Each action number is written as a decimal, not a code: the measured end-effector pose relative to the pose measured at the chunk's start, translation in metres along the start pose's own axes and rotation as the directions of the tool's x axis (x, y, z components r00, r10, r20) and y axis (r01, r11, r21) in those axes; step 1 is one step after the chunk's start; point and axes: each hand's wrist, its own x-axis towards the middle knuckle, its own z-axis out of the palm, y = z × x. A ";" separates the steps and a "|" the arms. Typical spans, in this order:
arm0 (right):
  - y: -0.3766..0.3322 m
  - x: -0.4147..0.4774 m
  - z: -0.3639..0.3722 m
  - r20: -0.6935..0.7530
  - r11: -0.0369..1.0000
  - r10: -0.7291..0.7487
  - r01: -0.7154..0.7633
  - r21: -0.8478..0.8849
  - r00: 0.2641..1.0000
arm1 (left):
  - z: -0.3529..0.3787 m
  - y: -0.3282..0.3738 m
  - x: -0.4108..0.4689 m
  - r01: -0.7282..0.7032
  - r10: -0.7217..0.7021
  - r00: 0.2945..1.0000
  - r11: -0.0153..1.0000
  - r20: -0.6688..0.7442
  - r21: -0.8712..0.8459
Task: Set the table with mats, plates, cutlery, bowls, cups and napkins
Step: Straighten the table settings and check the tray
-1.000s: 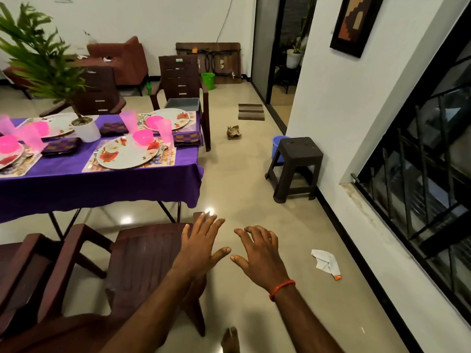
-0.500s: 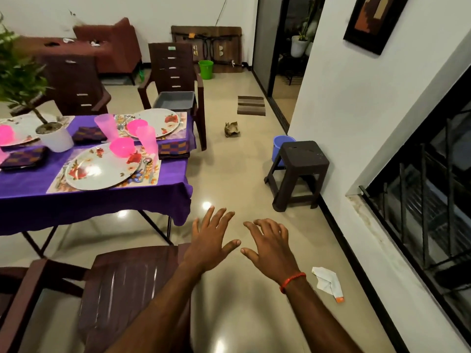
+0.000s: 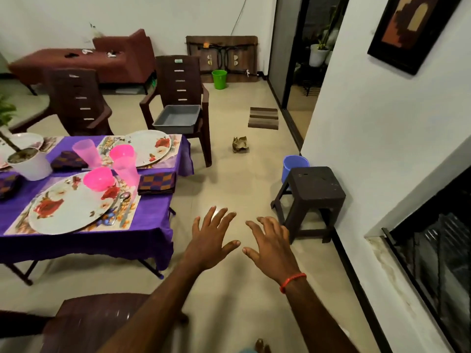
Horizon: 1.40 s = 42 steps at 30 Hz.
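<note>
A table under a purple cloth (image 3: 107, 244) stands at the left. On its near corner lies a floral plate (image 3: 68, 207) on a mat (image 3: 128, 220), with a pink bowl (image 3: 99, 178), a pink cup (image 3: 126, 169), cutlery (image 3: 122, 208) and a checked napkin (image 3: 156, 183). A second plate (image 3: 150, 146) with a bowl (image 3: 121, 152) and cup (image 3: 85, 152) sits behind. My left hand (image 3: 211, 240) and my right hand (image 3: 271, 244) hover over the floor, right of the table, fingers spread, holding nothing.
A brown chair (image 3: 102, 324) is at the bottom left. Another chair (image 3: 183, 80) behind the table carries a grey tray (image 3: 177, 118). A dark stool (image 3: 312, 197) and blue bucket (image 3: 293, 165) stand by the right wall. A white plant pot (image 3: 30, 164) sits on the table.
The view has moved forward and right, so the table looms closer and the near chair has dropped low. Both hands stay spread and empty, and the paper on the floor has left the view.
</note>
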 end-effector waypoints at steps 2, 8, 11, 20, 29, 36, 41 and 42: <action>0.017 0.028 -0.003 0.011 1.000 -0.027 0.027 0.000 1.000 | -0.002 0.002 0.029 0.015 -0.015 1.000 1.000 -0.018 -0.001; 0.052 0.108 -0.008 0.047 0.994 -0.108 0.107 0.011 0.993 | -0.001 -0.005 0.094 0.102 -0.102 0.993 0.995 -0.052 -0.003; 0.063 0.152 -0.005 0.030 0.990 -0.141 0.141 0.002 0.990 | 0.002 -0.019 0.123 0.149 -0.149 0.987 0.989 -0.056 -0.004; 0.090 0.317 0.022 0.050 0.984 -0.171 0.173 -0.042 0.984 | -0.004 -0.090 0.267 0.201 -0.202 0.977 0.979 -0.061 -0.029; 0.099 0.464 0.028 0.028 0.991 -0.132 0.132 0.007 0.991 | -0.038 -0.153 0.407 0.205 -0.210 0.974 0.977 -0.084 -0.063; 0.122 0.562 0.040 0.064 0.986 -0.163 0.160 0.043 0.985 | -0.038 -0.189 0.495 0.226 -0.230 0.971 0.973 -0.072 -0.053; 0.143 0.654 0.044 0.096 0.976 -0.212 0.205 0.074 0.973 | -0.036 -0.222 0.573 0.277 -0.276 0.960 0.961 -0.057 0.003; 0.147 0.676 0.043 0.111 0.974 -0.221 0.214 0.078 0.969 | -0.038 -0.228 0.592 0.289 -0.288 0.956 0.957 -0.052 0.017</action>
